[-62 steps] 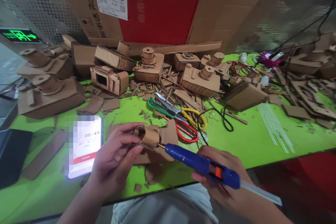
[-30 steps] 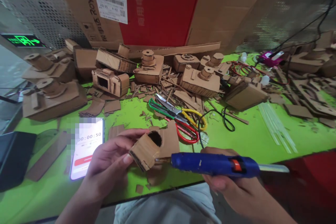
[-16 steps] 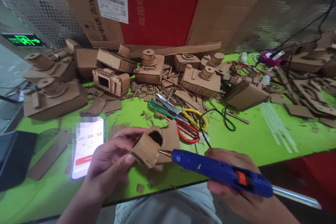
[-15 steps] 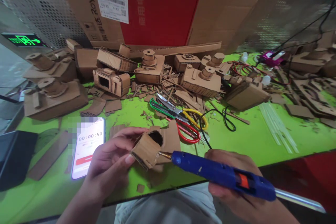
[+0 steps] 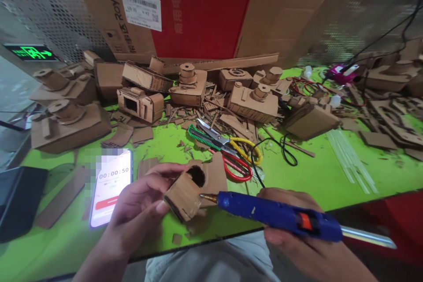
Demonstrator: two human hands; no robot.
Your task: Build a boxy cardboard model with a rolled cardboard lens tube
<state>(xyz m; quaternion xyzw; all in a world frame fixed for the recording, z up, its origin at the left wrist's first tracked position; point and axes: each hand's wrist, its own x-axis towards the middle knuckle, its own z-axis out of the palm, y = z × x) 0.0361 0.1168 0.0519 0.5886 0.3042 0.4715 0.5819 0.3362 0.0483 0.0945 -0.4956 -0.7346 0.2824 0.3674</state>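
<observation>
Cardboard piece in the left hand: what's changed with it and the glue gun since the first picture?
The cardboard piece turned and came nearer the person; the glue gun shifted right. The phone's timer advanced. Left hand and right hand kept their holds; yellow-handled scissors stayed.

Head cam: head-mounted, faces fwd & down across green tabletop [image 5: 304, 178] fm wearer's side. Close range: L hand [image 5: 142, 200] & R hand [image 5: 297, 249], lower half of frame; wearer's lap [image 5: 208, 262], btm ctr, below near table edge [image 5: 198, 243]. Mid range: cardboard models [image 5: 253, 108], ctr band. Far range: lg carton [image 5: 291, 13], upright behind models, fills upper ctr, top cut by frame. FOV wide: exit sign [image 5: 31, 53] at L side, red surface [image 5: 393, 220] at lower R. Near table edge slants up toward R of frame.
</observation>
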